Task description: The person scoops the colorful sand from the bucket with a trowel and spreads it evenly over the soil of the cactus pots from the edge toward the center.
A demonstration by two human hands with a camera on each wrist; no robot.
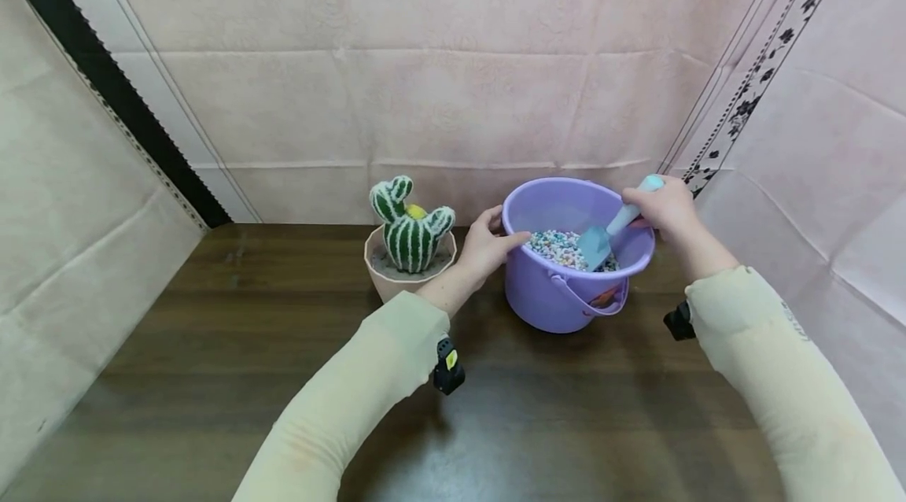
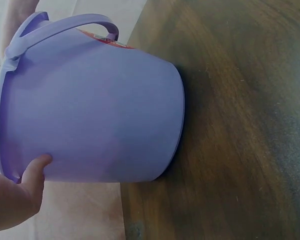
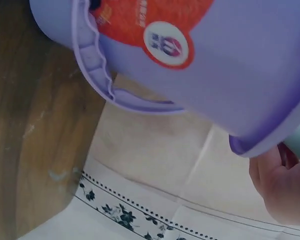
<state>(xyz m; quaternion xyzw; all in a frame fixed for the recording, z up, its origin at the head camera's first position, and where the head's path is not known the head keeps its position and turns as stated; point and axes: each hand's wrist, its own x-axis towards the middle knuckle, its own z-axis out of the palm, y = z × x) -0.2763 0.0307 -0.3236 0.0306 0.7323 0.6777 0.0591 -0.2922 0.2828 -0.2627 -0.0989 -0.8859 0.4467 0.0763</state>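
A brown table (image 1: 538, 423) is seen nearest. On it at 1 o'clock, a purple bucket (image 1: 541, 301) is set upright. It is gripped by the rim at 9 o'clock by the left hand (image 1: 487, 246). At 3 o'clock, a blue scoop (image 1: 621, 219) is gripped by the right hand (image 1: 665, 207) and dipped in tiny colored bits (image 1: 557, 247). A potted cactus (image 1: 412, 244) is placed at the bucket's 9 o'clock. Pale cloth (image 1: 453, 101) is hung behind.

Reaches forward with left arm (image 1: 347, 400) and right arm (image 1: 778, 360), slanting both inward. Holds left hand (image 1: 484, 245) with thumb stretched apart from its fingers; curls fingers of right hand (image 1: 667, 208) into a grip.
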